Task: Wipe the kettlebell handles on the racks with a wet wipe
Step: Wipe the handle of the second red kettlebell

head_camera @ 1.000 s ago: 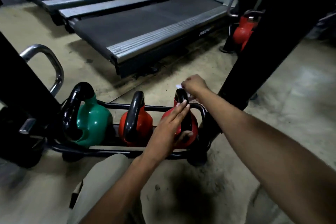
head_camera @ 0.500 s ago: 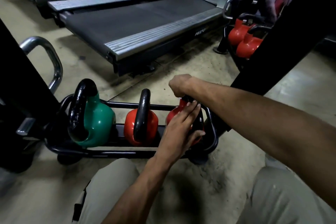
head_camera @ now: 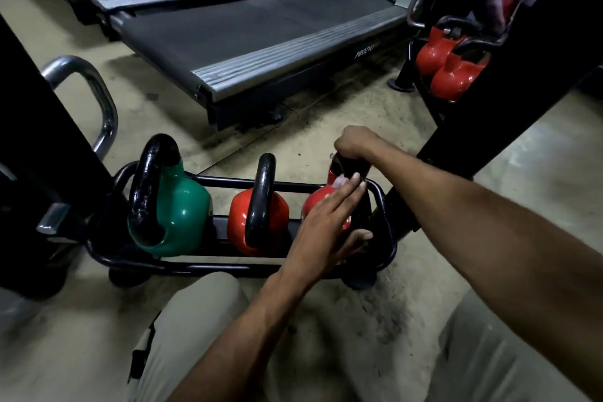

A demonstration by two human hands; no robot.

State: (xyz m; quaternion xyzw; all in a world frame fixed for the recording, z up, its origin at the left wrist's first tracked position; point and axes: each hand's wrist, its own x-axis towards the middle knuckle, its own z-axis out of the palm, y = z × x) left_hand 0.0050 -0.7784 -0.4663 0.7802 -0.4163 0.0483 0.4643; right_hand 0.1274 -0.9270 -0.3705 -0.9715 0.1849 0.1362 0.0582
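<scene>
Setting: worn beige gym floor [head_camera: 310, 127], with a grey treadmill [head_camera: 261, 33] in the upper middle.
Rack [head_camera: 225, 180]: low black tube frame, lower centre, holding a green kettlebell [head_camera: 182, 215] and a middle red kettlebell [head_camera: 238, 222].
Right red kettlebell [head_camera: 321, 202]: glossy body, thick black handle [head_camera: 350, 166], at the rack's right end.
Right hand [head_camera: 354, 142]: fist curled round the handle top.
Left hand [head_camera: 326, 222]: fingers straight, laid against the handle.
Wet wipe [head_camera: 340, 180]: white scrap beside the left fingertips.

Dim indoor light, blurred wide-angle edges, soft glare on floor [head_camera: 538, 153]
</scene>
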